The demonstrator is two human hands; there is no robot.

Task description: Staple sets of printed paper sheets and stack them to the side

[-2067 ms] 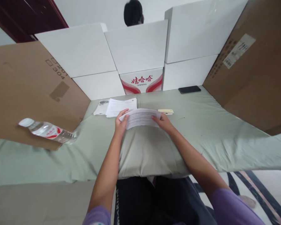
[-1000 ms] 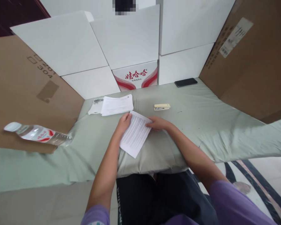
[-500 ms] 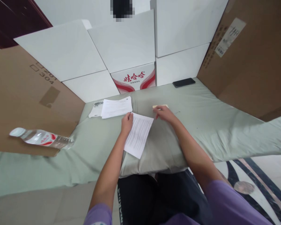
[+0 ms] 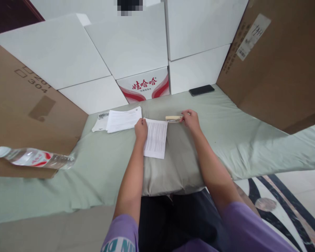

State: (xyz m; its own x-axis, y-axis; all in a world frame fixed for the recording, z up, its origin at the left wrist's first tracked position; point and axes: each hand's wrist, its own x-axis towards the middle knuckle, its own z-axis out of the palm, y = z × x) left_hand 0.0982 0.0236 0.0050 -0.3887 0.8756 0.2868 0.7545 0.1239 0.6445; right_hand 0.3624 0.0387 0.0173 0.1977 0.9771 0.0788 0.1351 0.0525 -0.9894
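A printed sheet of paper (image 4: 155,140) is gripped at its upper left corner by my left hand (image 4: 141,130); whether it is one sheet or more I cannot tell. Its upper right corner lies close to the front end of a cream-coloured stapler (image 4: 172,118). My right hand (image 4: 191,120) is closed on the stapler's right end. Just left of my left hand, a stack of printed papers (image 4: 124,119) lies on the green cloth, partly over a white packet (image 4: 99,123) with a dark patch.
White boxes (image 4: 140,45) form a wall at the back, one with red lettering. Brown cardboard boxes stand left (image 4: 13,115) and right (image 4: 283,70). A black phone (image 4: 201,90) lies at the back right, a water bottle (image 4: 34,157) at the left. The green cloth (image 4: 107,168) is wrinkled.
My right hand has shifted to the stapler's right end, baring more of it. The paper in my left hand has turned more upright and moved closer to the stapler. The camera view has shifted slightly.
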